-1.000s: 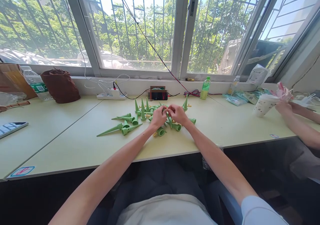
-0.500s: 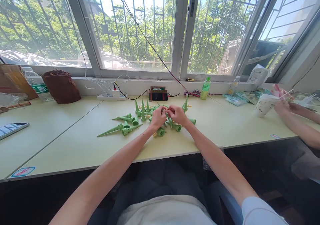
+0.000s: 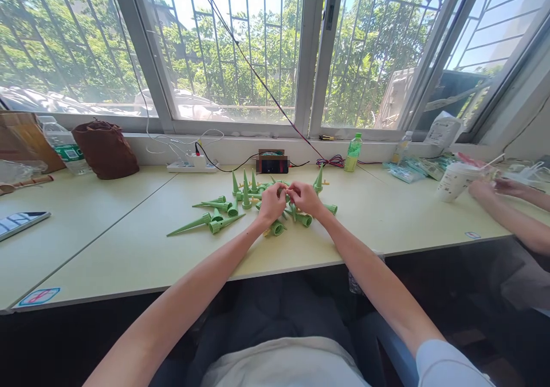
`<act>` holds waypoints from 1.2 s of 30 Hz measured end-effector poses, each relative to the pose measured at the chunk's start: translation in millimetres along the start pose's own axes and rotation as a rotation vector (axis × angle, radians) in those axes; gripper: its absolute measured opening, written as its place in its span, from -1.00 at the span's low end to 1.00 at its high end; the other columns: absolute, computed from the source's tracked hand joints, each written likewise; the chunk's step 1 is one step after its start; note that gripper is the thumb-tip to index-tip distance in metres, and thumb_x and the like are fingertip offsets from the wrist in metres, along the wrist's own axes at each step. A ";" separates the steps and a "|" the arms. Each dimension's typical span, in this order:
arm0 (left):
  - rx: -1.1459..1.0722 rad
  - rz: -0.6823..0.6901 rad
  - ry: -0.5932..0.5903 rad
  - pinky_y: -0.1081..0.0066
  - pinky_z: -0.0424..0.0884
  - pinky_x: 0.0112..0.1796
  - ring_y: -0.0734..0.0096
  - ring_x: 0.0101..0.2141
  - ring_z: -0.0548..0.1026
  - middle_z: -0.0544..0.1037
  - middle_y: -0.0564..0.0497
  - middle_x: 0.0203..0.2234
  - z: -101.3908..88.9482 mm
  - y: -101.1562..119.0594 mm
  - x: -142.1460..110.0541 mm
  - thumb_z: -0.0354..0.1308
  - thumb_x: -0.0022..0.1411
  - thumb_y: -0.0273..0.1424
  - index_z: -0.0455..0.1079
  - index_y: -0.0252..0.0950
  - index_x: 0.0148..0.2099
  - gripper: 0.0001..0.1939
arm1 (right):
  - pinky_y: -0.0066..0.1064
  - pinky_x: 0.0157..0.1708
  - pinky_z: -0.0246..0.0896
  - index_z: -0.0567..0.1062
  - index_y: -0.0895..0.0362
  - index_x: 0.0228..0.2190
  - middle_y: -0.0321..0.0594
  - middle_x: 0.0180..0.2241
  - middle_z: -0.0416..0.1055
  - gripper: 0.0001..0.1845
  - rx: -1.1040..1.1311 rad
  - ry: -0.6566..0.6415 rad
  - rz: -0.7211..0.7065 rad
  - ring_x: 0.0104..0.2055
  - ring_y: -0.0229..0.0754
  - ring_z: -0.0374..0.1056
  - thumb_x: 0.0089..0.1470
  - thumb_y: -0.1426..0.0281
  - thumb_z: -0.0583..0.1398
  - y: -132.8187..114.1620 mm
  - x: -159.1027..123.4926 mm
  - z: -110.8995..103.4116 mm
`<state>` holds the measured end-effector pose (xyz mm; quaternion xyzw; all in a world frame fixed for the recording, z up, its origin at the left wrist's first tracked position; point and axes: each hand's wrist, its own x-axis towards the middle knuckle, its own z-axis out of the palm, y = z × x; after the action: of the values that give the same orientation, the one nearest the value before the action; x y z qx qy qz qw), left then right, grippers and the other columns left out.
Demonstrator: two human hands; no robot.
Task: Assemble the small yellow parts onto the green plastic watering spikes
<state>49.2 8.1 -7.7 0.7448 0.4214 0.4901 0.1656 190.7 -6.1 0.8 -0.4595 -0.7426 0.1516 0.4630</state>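
Note:
My left hand (image 3: 273,201) and my right hand (image 3: 303,196) meet fingertip to fingertip over a pile of green plastic spikes. Both are closed in a pinch, and whatever sits between the fingers is too small and hidden to name. Around them lie several hollow green cone spikes with ribbed collars, such as one long spike (image 3: 191,225) to the left and another (image 3: 304,219) under my right hand. Some stand point up, like the upright spike (image 3: 246,192) left of my hands and the upright spike (image 3: 318,180) behind my right hand. Small yellow pieces show among them.
Behind the pile a phone-like device (image 3: 275,164) leans near a power strip (image 3: 192,167). A green bottle (image 3: 353,153) stands right of it. A white cup (image 3: 456,182) is near another person's hands (image 3: 485,191). At left are a brown bag (image 3: 105,150) and a phone (image 3: 22,223).
My hands hold nearly the same pinched pose over the pile. At the right, the other person's hands have shifted slightly, and the pink item there sits lower.

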 end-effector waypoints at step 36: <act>0.009 0.154 -0.058 0.42 0.41 -0.31 0.41 -0.38 0.44 0.50 -0.01 -0.36 0.1 3.1 -3.4 0.16 0.09 -0.36 0.41 -0.29 -0.19 -0.79 | -0.45 -0.44 0.03 0.42 0.13 -0.50 -0.31 -0.62 0.30 -0.77 -0.153 0.121 0.060 -0.53 -0.27 0.14 0.10 0.30 0.09 -0.1 0.9 -2.1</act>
<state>50.2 3.6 -7.7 0.7896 0.3601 0.4779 0.1362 192.3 -5.9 2.5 -0.5237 -0.7088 0.0802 0.4657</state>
